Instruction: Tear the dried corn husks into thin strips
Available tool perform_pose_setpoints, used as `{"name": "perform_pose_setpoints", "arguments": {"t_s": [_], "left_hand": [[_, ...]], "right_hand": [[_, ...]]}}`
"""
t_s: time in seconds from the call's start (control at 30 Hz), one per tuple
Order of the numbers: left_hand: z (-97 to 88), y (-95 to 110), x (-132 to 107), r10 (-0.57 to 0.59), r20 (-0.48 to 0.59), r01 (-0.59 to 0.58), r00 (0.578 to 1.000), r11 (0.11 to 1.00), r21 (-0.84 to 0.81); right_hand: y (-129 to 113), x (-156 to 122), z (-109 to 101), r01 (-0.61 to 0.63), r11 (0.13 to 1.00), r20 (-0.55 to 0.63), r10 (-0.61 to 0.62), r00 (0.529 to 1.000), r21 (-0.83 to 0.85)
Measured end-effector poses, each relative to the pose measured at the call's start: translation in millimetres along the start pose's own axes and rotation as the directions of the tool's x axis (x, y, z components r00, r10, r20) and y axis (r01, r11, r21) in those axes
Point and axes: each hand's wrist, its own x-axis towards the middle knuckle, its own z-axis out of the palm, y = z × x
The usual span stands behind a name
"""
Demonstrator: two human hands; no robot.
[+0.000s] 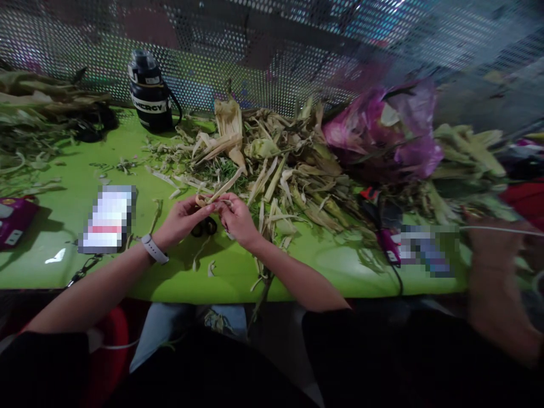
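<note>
Both my hands meet above the green table, pinching a pale dried husk strip between them. My left hand, with a white watch on its wrist, grips the strip's near end. My right hand has its fingers curled on the same strip from the right. A small dark object lies on the table just below my hands. A big heap of dried husks and leaves is spread right behind them.
A black bottle stands at the back left before a perforated metal screen. More husks lie far left, a purple plastic bag at back right. Another person's arm rests at the right edge. A purple packet sits far left.
</note>
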Motion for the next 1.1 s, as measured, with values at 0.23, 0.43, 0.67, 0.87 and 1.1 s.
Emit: {"name": "perform_pose_setpoints", "arguments": {"t_s": [0.23, 0.43, 0.67, 0.87, 1.1], "left_hand": [[2.6, -2.8, -1.9, 0.084, -0.09, -0.081, 0.992, 0.996, 0.031], [-6.2, -4.8, 3.8, 0.18, -0.269, -0.15, 0.946, 0.98, 0.129], [-12.9, 0.1, 7.3, 0.186, -0.302, -0.119, 0.935, 0.966, 0.228], [-18.8, 0.5, 5.9, 0.168, -0.126, -0.08, 0.978, 0.852, 0.517], [-21.0, 14.5, 5.4, -0.007, 0.182, -0.053, 0.983, 0.945, 0.324]], "right_hand": [[1.1, -2.7, 4.3, -0.041, 0.997, -0.019, 0.043, 0.999, 0.063], [1.5, -7.1, 0.8, 0.175, 0.934, -0.076, -0.209, 0.975, -0.311], [2.9, -6.9, -8.0, 0.447, 0.296, 0.248, -0.523, 0.815, -0.844], [-6.3, -6.1, -16.4, 0.572, 0.078, 0.441, -0.556, 0.705, -0.817], [-9.8, 1.2, -24.7, 0.419, 0.329, 0.194, -0.542, 0.818, -0.846]]}}
